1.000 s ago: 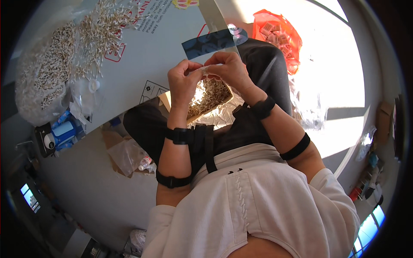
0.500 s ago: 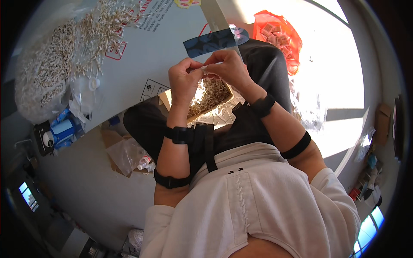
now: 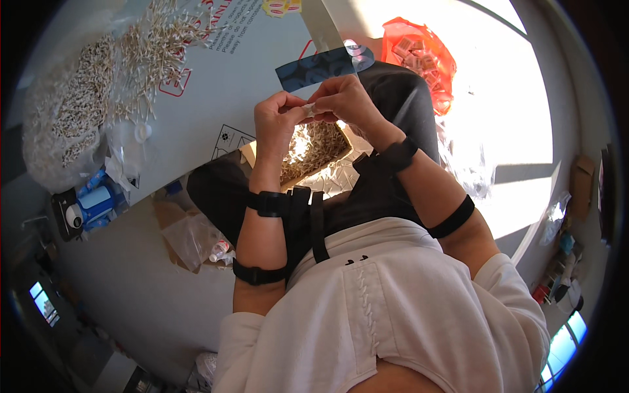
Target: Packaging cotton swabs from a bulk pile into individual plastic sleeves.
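My left hand (image 3: 274, 124) and my right hand (image 3: 350, 108) meet above my lap at the table's edge. Between their pinched fingertips is a small whitish piece (image 3: 309, 111), mostly covered by the fingers, so its kind is unclear. Both hands are closed on it. Just under them, an open cardboard box (image 3: 343, 156) sits between my legs, filled with many thin, pale beige strips or sticks (image 3: 321, 145). Sunlight falls on part of this filling.
The grey table (image 3: 190, 124) bears a heap of cotton swabs (image 3: 147, 56), a clear bag full of swabs (image 3: 72, 111) and a dark printed strip (image 3: 314, 68). A blue-and-white object (image 3: 95, 202) is at its corner. On the right lies a red plastic bag (image 3: 447, 65) holding small packs.
More of the whitish piece shows between my fingertips now. My hands stay pinched together, and the whole view has shifted slightly.
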Demonstrator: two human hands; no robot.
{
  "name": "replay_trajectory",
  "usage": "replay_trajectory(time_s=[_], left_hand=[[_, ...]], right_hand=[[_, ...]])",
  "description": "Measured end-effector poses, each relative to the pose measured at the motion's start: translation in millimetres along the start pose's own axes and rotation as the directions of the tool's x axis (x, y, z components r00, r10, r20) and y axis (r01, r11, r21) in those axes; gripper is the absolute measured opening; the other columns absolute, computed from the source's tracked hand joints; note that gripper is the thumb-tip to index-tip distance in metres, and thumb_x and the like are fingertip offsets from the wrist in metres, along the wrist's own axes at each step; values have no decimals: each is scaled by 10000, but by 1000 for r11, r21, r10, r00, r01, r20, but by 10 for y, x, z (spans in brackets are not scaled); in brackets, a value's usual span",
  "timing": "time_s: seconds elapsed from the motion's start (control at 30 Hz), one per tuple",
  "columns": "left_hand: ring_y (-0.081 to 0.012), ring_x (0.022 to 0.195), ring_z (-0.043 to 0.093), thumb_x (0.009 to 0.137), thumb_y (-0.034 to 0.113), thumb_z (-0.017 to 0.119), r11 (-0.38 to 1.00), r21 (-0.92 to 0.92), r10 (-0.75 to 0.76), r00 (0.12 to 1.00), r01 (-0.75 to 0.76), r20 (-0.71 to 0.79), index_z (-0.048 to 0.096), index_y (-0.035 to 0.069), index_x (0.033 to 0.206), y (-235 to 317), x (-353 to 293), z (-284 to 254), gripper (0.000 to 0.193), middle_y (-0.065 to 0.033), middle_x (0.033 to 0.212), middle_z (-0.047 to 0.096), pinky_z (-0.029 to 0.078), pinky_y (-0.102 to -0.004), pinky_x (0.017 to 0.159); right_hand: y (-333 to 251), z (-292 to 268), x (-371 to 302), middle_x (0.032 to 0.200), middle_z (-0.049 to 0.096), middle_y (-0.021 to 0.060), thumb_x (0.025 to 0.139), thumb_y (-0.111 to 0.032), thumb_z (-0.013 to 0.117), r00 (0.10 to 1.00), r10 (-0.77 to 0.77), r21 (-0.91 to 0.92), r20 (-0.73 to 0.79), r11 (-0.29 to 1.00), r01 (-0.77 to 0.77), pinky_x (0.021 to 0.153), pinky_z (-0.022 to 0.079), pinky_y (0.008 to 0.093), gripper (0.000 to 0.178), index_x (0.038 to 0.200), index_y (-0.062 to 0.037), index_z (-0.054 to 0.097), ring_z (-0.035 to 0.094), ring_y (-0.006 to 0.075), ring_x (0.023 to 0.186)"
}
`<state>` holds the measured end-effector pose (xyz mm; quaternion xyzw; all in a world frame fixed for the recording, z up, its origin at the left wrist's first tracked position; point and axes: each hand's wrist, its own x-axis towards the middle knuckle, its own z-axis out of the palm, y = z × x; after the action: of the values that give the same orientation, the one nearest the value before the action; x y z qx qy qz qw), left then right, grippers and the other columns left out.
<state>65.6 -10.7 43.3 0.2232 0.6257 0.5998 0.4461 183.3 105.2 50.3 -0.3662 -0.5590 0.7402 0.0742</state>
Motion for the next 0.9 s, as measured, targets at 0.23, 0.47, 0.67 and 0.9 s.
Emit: replay_trajectory(time_s=[0.23, 0.47, 0.67, 0.9], left_hand=[[-95, 604, 589, 745, -5, 681, 997, 70, 46, 997, -41, -65, 611, -47, 746, 12, -20, 63, 81, -67, 665, 624, 507, -230, 569], [-76, 594, 570, 754, 54, 737, 997, 42, 69, 996, -67, -51, 604, -31, 738, -29, -7, 22, 159, -51, 659, 620, 489, -217, 548], [-70, 585, 556, 729, -8, 688, 999, 39, 24, 999, -22, -45, 605, -26, 727, -20, -8, 14, 85, -47, 657, 612, 490, -212, 553], [-53, 632, 539, 728, -3, 686, 964, 213, 172, 984, -160, -39, 604, -27, 715, -17, -9, 57, 87, -26, 668, 604, 464, -225, 573]], right_hand=[[29, 19, 8, 718, 670, 97, 753, 15, 670, 1000, -8, 1, 9, 1000, 8, 556, 520, 219, 54, 800, 41, 665, 661, 133, 631], [30, 39, 17, 719, 658, 86, 766, 2, 664, 1000, -18, -95, -12, 995, 17, 576, 529, 220, 66, 812, 48, 655, 665, 138, 653], [17, 31, 13, 715, 653, 82, 756, 5, 657, 1000, -21, -160, -2, 987, 20, 561, 514, 216, 64, 794, 56, 653, 646, 128, 626], [50, 28, 14, 701, 652, 76, 756, -1, 665, 996, -88, -157, -18, 984, 84, 557, 511, 214, 65, 799, 46, 664, 642, 122, 618]])
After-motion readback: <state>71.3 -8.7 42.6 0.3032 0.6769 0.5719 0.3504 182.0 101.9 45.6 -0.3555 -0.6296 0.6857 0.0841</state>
